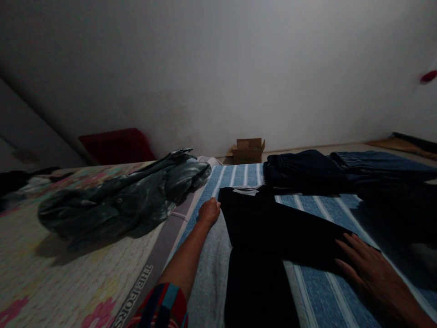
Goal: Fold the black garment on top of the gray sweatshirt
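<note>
A black garment [273, 228], perhaps trousers, lies folded across a blue striped cloth [317, 296]. My left hand [209, 212] is closed at the garment's top left corner, by the waistband, and seems to pinch its edge. Flat on the folded part to the right rests my right hand [367, 269], fingers stretched out and spread. A grey cloth [211, 269] lies under my left forearm.
A crumpled grey-green jacket [126, 196] lies on a floral mat [68, 273] at left. Dark folded clothes [307, 171] and blue jeans [382, 164] sit at the back right. A small cardboard box [248, 150] stands by the wall. A red object [116, 145] is behind.
</note>
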`<state>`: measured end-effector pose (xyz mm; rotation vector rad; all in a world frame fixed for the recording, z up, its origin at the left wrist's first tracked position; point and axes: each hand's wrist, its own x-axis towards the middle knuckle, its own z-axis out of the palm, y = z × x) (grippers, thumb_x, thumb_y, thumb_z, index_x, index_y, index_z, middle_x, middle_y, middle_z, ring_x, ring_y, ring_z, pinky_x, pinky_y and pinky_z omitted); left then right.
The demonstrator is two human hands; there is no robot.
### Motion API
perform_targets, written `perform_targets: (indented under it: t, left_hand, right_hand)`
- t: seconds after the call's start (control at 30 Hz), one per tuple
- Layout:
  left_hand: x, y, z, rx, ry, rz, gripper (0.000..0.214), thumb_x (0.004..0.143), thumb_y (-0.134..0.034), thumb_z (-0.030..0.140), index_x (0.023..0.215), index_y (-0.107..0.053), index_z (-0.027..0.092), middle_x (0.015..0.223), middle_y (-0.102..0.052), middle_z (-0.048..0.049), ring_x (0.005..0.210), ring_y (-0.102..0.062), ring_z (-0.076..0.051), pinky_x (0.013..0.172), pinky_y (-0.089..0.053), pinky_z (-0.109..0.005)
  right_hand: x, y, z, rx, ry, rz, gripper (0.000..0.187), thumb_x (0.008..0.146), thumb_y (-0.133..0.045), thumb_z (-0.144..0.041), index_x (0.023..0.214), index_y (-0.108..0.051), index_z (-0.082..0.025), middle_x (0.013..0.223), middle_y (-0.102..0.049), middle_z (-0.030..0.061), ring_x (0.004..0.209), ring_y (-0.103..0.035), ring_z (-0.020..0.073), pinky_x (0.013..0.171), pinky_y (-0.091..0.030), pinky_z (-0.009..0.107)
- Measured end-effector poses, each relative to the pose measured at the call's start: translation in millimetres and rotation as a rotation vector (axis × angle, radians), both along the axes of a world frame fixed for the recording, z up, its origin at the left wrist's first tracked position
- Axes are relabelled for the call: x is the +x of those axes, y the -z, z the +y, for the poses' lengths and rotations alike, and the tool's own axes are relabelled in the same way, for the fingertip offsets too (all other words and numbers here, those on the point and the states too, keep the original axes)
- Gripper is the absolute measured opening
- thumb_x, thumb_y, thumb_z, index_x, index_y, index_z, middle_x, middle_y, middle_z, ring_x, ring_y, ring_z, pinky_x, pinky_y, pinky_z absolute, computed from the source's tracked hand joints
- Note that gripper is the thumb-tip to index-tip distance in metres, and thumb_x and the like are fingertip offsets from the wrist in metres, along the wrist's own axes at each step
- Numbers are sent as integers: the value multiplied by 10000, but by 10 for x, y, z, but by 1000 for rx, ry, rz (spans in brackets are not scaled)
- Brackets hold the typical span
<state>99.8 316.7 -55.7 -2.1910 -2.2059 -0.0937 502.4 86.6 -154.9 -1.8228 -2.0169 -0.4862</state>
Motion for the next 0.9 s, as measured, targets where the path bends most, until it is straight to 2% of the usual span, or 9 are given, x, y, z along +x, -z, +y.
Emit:
perform_targets:
  t: [0.23,0.4,0.5,0.57,0.67,0.77,0.9]
  left_hand:
    - [58,40,-84,40,46,105,279,939,-348,272,1096,-530,132,919,-689,-151,876,-660,-285,747,-478,-386]
    - [146,-52,-176,125,135,132,272,926,-315,193,1056,-549,141,1127,-615,-158,1112,-544,-284,901,-419,-402]
    - [224,-57,-256,148,207,127,319,929,-299,188,1147,-529,158,1310,-524,-129,1255,-431,-240,1009,-343,-365]
    - [248,-9,-300,125,245,113,373,941,-303,244,1265,-466,155,1418,-434,-112,1331,-341,-216,1064,-289,-356]
    - [211,105,-322,-9,238,54,529,952,-274,410,1394,-337,127,1497,-315,-123,1390,-236,-238,1108,-216,-440]
    - [131,199,-300,-122,206,-22,652,936,-189,534,1449,-235,136,1542,-185,-107,1416,-145,-246,1110,-167,-519]
    - [76,243,-267,-141,211,-54,707,909,-139,607,1463,-207,174,1554,-122,-82,1424,-99,-241,1106,-130,-553]
  right_hand:
    - [4,30,8,18,-13,24,550,893,-345,-529,1157,-621,-134,1307,-532,185,1239,-455,354,933,-442,524]
    - [7,71,17,-14,-2,37,535,891,-355,-527,1183,-602,-152,1333,-513,167,1279,-411,335,961,-426,514]
    - [2,59,18,-25,15,30,548,896,-330,-524,1183,-603,-145,1337,-508,171,1277,-415,333,952,-433,515]
    - [-3,38,13,-24,14,21,558,896,-318,-526,1172,-612,-141,1325,-519,175,1263,-433,336,943,-439,517]
    - [-6,11,2,-15,11,10,557,896,-321,-525,1176,-613,-143,1314,-530,172,1251,-447,336,938,-443,516]
    - [2,4,1,-9,-6,11,563,893,-327,-531,1164,-619,-134,1304,-537,179,1251,-445,342,942,-443,511]
    - [12,21,15,-12,-14,14,558,890,-342,-523,1157,-618,-118,1299,-535,193,1246,-446,355,946,-436,516]
